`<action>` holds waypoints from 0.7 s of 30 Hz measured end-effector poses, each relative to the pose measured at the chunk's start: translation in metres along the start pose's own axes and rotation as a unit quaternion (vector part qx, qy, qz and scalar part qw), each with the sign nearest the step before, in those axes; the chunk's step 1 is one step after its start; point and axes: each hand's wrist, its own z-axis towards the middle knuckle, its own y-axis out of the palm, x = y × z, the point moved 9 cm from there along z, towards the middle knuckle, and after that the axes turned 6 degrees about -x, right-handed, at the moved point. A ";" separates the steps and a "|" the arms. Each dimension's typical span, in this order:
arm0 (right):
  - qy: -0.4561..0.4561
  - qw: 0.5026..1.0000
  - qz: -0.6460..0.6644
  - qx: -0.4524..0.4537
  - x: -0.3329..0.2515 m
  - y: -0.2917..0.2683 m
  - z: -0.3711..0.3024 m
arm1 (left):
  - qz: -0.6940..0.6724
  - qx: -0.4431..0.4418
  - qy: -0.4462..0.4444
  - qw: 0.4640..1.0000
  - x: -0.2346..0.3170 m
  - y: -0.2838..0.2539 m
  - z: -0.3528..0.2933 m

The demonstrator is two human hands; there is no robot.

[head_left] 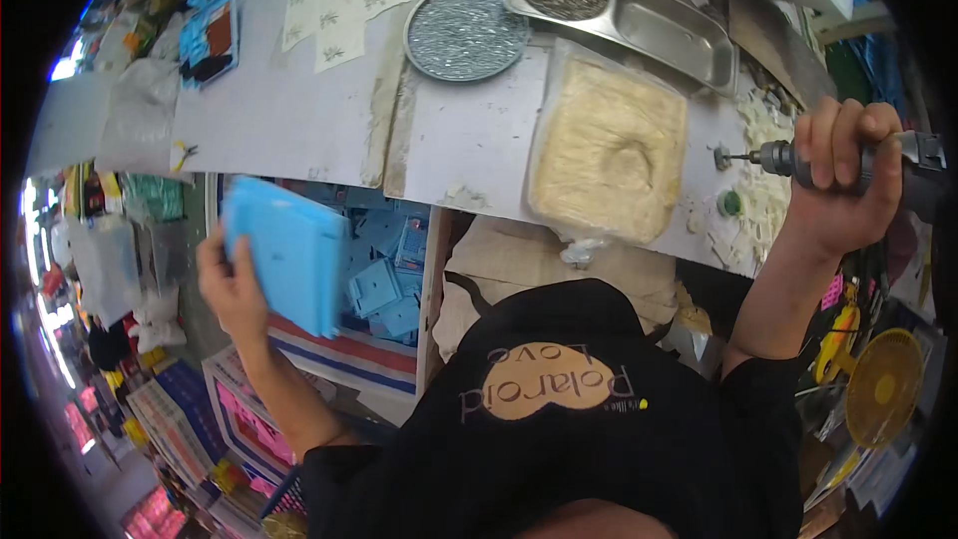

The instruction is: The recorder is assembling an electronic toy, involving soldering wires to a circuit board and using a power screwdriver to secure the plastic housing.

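My left hand (235, 284) is closed on the edge of a light blue plastic panel (289, 258), tilted above an open box of similar blue parts (379, 287). Whether the panel is one piece or several stacked, I cannot tell. In my right hand (848, 165), fingers wrapped round its body, is a power screwdriver (776, 158). It lies level over the right end of the table, its thin bit pointing left. By the bit's tip is a small grey metal piece (722, 158), and a green round cap (729, 204) lies just below.
On the white table (299, 130) stand a round tray of screws (467, 30), a steel compartment tray (674, 35) and a plastic-wrapped yellowish block (609, 150). White small parts (763, 210) lie scattered at the right. Blue assemblies (212, 35) sit far left; a yellow fan (885, 389) stands lower right.
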 end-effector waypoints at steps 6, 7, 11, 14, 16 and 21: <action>0.033 0.999 0.009 0.005 0.024 0.012 0.016 | -0.634 -0.095 -0.146 0.753 -0.105 -0.087 -0.013; 0.034 0.999 0.022 -0.018 0.026 0.010 0.019 | -0.670 -0.116 -0.113 0.725 -0.112 -0.089 -0.018; 0.047 0.998 0.006 -0.038 0.027 0.013 0.014 | -0.701 -0.125 0.049 0.701 -0.051 -0.027 -0.012; 0.066 0.997 -0.025 -0.024 0.022 0.002 0.010 | -0.723 -0.158 0.107 0.664 -0.001 -0.081 0.011; 0.050 0.999 -0.007 -0.017 0.014 -0.014 0.010 | -0.697 -0.200 0.134 0.675 0.036 -0.094 0.024; 0.053 0.998 -0.016 0.009 0.019 -0.002 0.001 | -0.741 -0.230 0.129 0.618 0.064 -0.061 0.040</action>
